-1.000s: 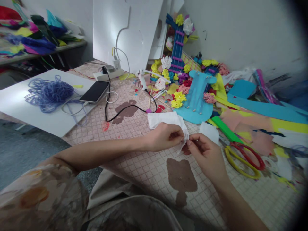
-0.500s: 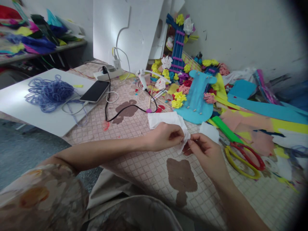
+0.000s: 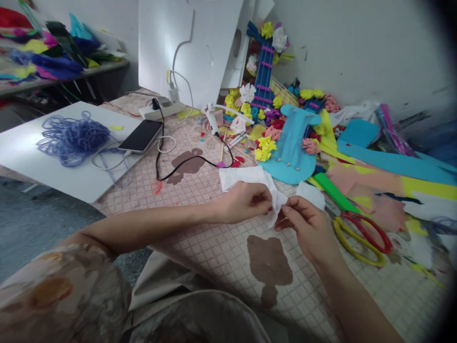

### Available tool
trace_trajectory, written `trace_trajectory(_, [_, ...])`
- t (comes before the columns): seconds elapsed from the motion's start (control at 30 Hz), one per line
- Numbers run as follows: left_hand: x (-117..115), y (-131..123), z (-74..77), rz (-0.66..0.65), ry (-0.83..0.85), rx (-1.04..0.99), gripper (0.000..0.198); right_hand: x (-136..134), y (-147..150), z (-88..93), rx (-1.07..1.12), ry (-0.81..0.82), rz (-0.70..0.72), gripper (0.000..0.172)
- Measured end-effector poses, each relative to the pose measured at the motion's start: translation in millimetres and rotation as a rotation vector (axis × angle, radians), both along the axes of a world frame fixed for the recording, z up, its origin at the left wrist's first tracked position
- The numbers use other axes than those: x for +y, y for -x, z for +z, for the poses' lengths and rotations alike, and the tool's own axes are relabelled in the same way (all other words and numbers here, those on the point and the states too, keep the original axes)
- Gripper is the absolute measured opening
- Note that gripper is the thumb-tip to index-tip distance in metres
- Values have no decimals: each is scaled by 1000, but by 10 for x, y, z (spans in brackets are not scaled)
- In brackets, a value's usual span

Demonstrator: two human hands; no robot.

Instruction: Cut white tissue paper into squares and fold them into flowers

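A small piece of thin white paper (image 3: 277,204) is stretched between my hands just above the table. My left hand (image 3: 246,202) is closed, its fingertips pinching the paper's left side. At the right edge, my right hand (image 3: 307,223) pinches the same paper between thumb and fingers. Behind my left hand lies a stack of white paper (image 3: 243,177), and another white sheet (image 3: 311,193) rests beyond my right hand. Scissors with red and yellow handles (image 3: 360,236) lie to the right, close to a green strip (image 3: 333,191).
A glue gun (image 3: 211,119) stands at the back, its black cord curving over the table. Leftward are a phone (image 3: 141,136) and purple yarn (image 3: 73,138) on a white board. Behind sit a blue paper guitar shape (image 3: 291,143) and crepe flowers; coloured paper scraps (image 3: 385,176) cover the right.
My right hand has moved slightly right, and the paper between my hands looks more spread out. My left hand has hardly shifted.
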State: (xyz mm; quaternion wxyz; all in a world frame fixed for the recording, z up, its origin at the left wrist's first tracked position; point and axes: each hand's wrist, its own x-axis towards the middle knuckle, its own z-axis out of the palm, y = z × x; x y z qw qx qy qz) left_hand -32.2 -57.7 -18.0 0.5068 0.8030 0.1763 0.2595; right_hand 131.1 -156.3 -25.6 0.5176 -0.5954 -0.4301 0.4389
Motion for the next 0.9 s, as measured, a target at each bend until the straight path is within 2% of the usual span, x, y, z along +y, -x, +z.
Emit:
trace_trajectory(0.17, [17, -33, -29, -27, 311, -64, 6, 33, 14, 23, 120, -58, -39, 7])
trace_trajectory(0.27, [14, -38, 3, -39, 443, -69, 12, 35, 19, 30, 45, -93, -56, 7])
trace_trajectory(0.33, [4, -27, 38, -38, 440, -48, 20, 22, 35, 37, -112, -101, -67, 7])
trace_trajectory(0.43, [-9, -3, 68, -6, 323, 13, 31, -12, 89, 53, -372, -125, -62, 7])
trace_trajectory(0.53, [-9, -4, 41, 24, 247, 48, 29, -34, 143, 61, -474, -136, -18, 7])
trace_trajectory(0.6, [0, -24, 7, 24, 298, 30, 24, -32, 151, 50, -436, -115, 0, 7])
trace_trajectory(0.77, [27, -73, -32, 10, 510, -34, 18, 3, 89, -35, -167, -76, -16, 10])
trace_trajectory(0.9, [27, -72, -47, 11, 495, -53, 18, 7, 91, -49, -52, -70, 15, 10])
